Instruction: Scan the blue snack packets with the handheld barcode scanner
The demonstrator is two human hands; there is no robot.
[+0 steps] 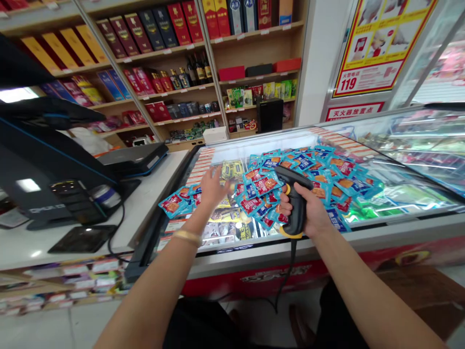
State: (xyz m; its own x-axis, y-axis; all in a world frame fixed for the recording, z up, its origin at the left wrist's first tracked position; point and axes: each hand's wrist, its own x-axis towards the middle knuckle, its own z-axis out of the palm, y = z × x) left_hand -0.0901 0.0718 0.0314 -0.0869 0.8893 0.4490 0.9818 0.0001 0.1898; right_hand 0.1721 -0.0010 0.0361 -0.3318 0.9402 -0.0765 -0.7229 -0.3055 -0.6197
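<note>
My right hand (312, 211) is wrapped around the handle of a black barcode scanner (298, 208) with yellow trim. Its head points left above a heap of small blue snack packets (254, 203), some with red labels. My left hand (214, 186) hovers over the glass, fingers apart and holding nothing that I can see, slightly blurred. Just left of it lies a smaller group of the same snack packets (174, 205). The heap spreads to the right across the freezer's glass top (218, 155).
A counter (152, 194) at the left carries a dark checkout terminal (47, 165) and a scale (134, 157). Shelves (174, 92) with boxes and bottles stand behind the freezer. The scanner's cable (286, 276) hangs down in front toward the floor.
</note>
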